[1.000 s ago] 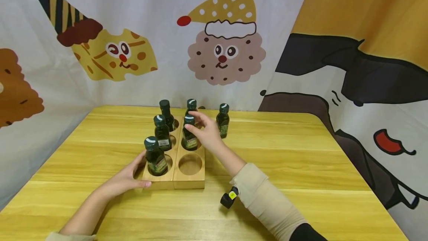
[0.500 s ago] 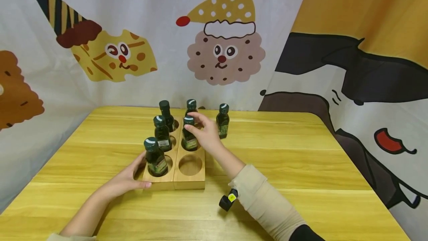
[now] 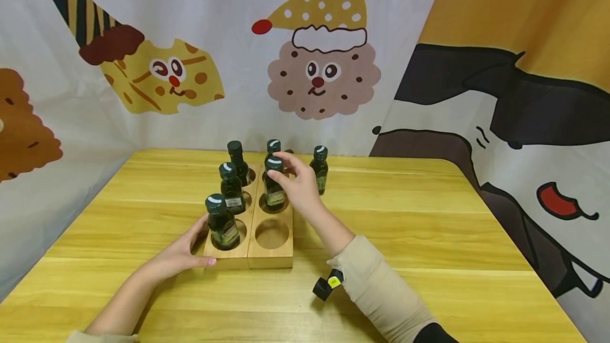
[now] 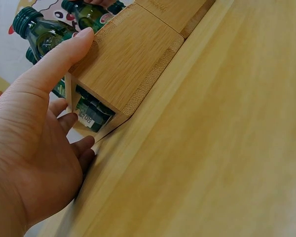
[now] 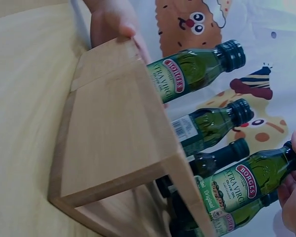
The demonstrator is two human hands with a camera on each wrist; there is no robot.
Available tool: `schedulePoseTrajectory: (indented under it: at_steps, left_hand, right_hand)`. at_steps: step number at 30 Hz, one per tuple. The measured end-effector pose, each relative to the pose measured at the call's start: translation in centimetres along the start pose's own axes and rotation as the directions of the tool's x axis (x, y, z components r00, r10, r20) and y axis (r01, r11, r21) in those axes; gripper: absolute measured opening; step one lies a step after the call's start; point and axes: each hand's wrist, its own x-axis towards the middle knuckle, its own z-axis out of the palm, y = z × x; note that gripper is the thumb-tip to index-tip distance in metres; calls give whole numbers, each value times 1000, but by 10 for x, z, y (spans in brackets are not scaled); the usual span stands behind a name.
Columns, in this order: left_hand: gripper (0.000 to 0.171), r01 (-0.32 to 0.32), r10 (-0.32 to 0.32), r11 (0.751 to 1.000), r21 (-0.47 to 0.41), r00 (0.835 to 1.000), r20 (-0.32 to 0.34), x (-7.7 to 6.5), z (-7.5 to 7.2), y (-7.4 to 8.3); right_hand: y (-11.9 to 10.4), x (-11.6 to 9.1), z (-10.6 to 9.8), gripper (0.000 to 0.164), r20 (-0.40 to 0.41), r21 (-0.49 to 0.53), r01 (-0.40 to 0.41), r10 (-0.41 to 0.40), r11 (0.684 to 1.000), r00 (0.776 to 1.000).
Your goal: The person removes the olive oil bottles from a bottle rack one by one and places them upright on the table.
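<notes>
Across the table [image 3: 429,216], I have the wooden rack [image 3: 270,261] left of centre. The left hand [image 3: 178,253] grasps its near left corner; the right hand [image 3: 300,181] pinches the middle right bottle [image 3: 275,195], fully seated or not I can't tell. Four other bottles [image 3: 224,229] occupy holes. I judge one bottle outside [image 3: 320,173], right of the rack, and the near right hole [image 3: 271,234] are left.

I'm by a screened-off table corner; whether in a home, an office or a studio, I can't tell. Pale cloth [image 3: 248,94] hangs along the far, left and right sides, printed with a party-hatted cheese [image 3: 162,86] and a capped cookie [image 3: 324,81], around a yellow wood-grain table [image 3: 405,216].
</notes>
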Motion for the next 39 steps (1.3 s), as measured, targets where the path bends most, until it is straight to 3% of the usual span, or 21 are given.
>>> schedulePoseTrajectory:
  at_steps: [4, 11, 13, 20, 27, 34, 39]
  left_hand:
    - [110, -4, 4, 1000, -8, 1000, 1, 0, 0, 0]
    - [110, -6, 6, 1000, -13, 1000, 8, 0, 0, 1]
    - [110, -3, 3, 1000, -18, 1000, 7, 0, 0, 0]
    - [110, -11, 11, 1000, -15, 1000, 7, -1, -1, 4]
    - [110, -3, 3, 1000, -21, 1000, 9, -1, -1, 1]
    - [109, -16, 17, 1000, -21, 1000, 7, -1, -1, -3]
    - [109, -18, 18, 1000, -23, 1000, 11, 0, -1, -2]
  right_hand:
    - [-7, 2, -3, 39, -16, 26, 20, -20, 999, 1000]
    - [-48, -4, -16, 34, -56, 17, 29, -28, 999, 998]
    - [-51, -4, -19, 34, -63, 26, 34, -32, 999, 998]
    - [-35, 1, -28, 36, -67, 42, 36, -34, 998, 997]
    - [-37, -3, -47, 34, -74, 0, 58, -57, 998, 996]
    - [-36, -1, -72, 33, -73, 6, 138, -137, 990, 988]
    - [-44, -4, -91, 33, -106, -44, 101, -105, 994, 989]
